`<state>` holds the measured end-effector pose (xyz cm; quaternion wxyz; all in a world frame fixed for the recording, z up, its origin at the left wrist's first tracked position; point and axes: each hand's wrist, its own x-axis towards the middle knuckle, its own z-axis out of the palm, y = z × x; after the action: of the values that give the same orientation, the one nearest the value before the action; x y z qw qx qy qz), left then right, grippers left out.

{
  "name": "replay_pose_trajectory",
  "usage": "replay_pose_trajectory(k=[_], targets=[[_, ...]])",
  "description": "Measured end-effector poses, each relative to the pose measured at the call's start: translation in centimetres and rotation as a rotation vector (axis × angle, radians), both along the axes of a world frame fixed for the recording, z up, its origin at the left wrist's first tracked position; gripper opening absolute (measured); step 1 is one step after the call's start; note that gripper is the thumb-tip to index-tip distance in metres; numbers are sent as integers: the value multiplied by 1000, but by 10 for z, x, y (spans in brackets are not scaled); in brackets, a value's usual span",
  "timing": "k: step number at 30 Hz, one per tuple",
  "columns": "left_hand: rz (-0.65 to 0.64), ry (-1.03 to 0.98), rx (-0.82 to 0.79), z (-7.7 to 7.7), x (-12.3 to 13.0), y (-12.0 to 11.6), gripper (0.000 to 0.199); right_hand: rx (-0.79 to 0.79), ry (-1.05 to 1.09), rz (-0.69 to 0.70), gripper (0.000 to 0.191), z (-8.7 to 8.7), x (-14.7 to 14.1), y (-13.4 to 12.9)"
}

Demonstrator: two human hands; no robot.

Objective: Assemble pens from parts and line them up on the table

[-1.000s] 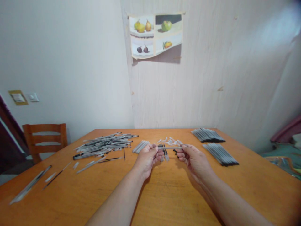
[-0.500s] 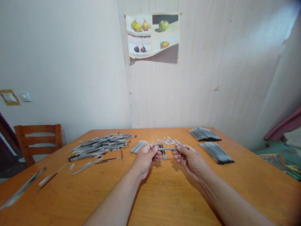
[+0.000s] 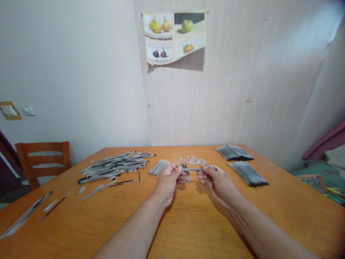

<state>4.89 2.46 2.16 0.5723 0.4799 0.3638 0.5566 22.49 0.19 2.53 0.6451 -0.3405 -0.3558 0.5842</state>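
A slim grey pen lies level between my hands, a little above the table. My left hand pinches its left end between thumb and fingers. My right hand is closed around the other end, and a dark tip shows past the thumb. Just behind the pen, several dark refills lie on the table, partly hidden by it and my fingers. A row of clear pen barrels rests beyond my left hand. Small white caps are scattered farther back.
A large loose heap of pens covers the table's back left. Two neat rows of black-ended pens lie at the right. Single pen parts are spread at the left of the wooden table. A chair stands beyond the left edge.
Both hands keep hold of the pen in nearly the same place. More of the pen's dark tip shows past my right thumb. The view has shifted slightly.
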Motion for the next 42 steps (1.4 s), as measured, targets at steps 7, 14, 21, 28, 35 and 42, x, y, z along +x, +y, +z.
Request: replay_pose_trajectory(k=[7,14,21,28,35,42], targets=[[42,-5,11,-2,4,0,29,27,1,-17,18,0,-3,-3],[41,0,8,-1,5,-2,29,27,3,-31,17,1,-5,-5],[31,-8,4,0,5,-2,30,28,2,-26,15,0,-5,-4],[48,19,5,-3,6,-1,32,25,14,-4,19,3,-3,-4],[66,23,2,-6,4,3,31,9,8,9,25,2,3,0],[85,-1,-13,-7,0,7,32,23,-112,-80,22,0,9,4]])
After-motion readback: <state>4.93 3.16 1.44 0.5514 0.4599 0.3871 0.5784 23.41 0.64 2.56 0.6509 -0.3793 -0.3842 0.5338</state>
